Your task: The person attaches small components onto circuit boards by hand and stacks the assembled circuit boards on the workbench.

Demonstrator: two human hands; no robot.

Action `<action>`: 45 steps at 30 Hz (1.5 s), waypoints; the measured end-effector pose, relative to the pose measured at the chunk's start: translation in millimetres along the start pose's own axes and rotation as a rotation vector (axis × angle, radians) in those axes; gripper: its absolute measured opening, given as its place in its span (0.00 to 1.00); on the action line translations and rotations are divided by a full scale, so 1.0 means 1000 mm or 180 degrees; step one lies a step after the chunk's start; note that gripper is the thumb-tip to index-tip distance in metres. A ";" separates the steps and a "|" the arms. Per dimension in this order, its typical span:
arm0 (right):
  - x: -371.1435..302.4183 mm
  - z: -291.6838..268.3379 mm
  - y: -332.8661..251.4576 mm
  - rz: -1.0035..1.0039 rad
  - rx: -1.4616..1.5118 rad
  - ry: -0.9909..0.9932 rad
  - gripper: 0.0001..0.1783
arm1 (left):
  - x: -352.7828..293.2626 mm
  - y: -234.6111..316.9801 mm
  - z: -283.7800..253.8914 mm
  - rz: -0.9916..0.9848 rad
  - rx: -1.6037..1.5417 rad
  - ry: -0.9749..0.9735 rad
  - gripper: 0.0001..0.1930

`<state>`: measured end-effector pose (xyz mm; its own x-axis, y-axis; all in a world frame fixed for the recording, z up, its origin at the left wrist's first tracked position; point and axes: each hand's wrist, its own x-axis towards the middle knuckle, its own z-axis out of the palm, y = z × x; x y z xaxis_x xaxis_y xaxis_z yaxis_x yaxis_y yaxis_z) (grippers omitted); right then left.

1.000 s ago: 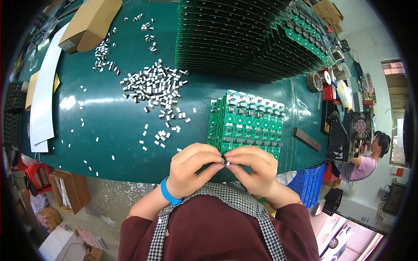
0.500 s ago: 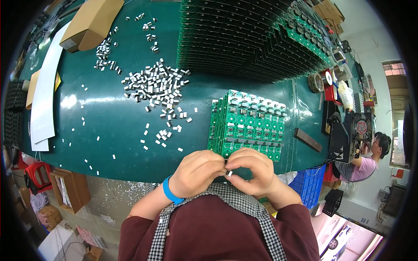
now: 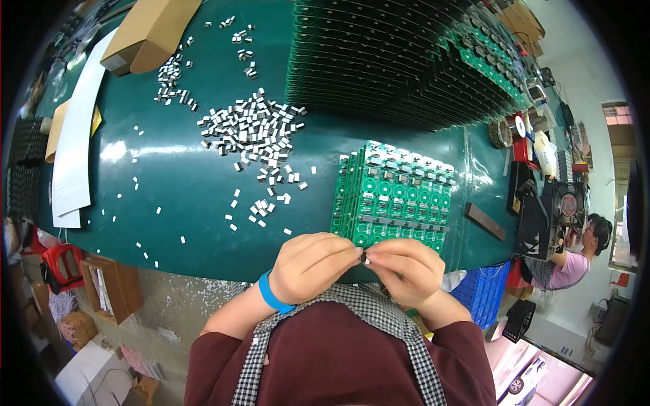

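Observation:
Close above the table's near edge, my two hands meet fingertip to fingertip. The fingers of my left hand, below a blue wristband, are closed in a pinch; what lies between them is mostly hidden. My right hand pinches a small black-and-white block between thumb and forefinger, right against the left fingertips. Just beyond the hands stands a stack of green circuit boards carrying rows of parts. To the left of that stack lies a loose pile of similar small black-and-white blocks.
Tall rows of circuit boards fill the back of the green table. A dark bar lies right of the near stack. An open cardboard box and white sheets are at left. Another person sits at far right.
My right thumb and forefinger have closed from a wide curve to a pinch around the small block. The whole scene has shifted slightly rightward in view.

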<state>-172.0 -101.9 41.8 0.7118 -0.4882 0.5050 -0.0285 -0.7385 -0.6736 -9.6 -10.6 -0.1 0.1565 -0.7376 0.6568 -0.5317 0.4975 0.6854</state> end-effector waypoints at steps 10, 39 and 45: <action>0.023 -0.060 0.041 0.0754 -0.1349 0.0413 0.10 | -0.002 -0.030 -0.030 -0.1513 0.1881 0.0221 0.07; 0.027 -0.065 0.060 0.0187 -0.1898 -0.0350 0.11 | -0.016 -0.043 -0.039 -0.1815 0.1832 0.0119 0.09; 0.024 -0.061 0.045 0.0222 -0.2595 -0.0552 0.14 | -0.005 -0.015 -0.029 -0.2329 -0.1001 0.0519 0.13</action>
<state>-199.5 -175.5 56.4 0.7857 -0.5158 0.3415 -0.5277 -0.8469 -0.0652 22.2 -1.2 -4.6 0.5060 -0.8620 0.0292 0.0073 0.0381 0.9992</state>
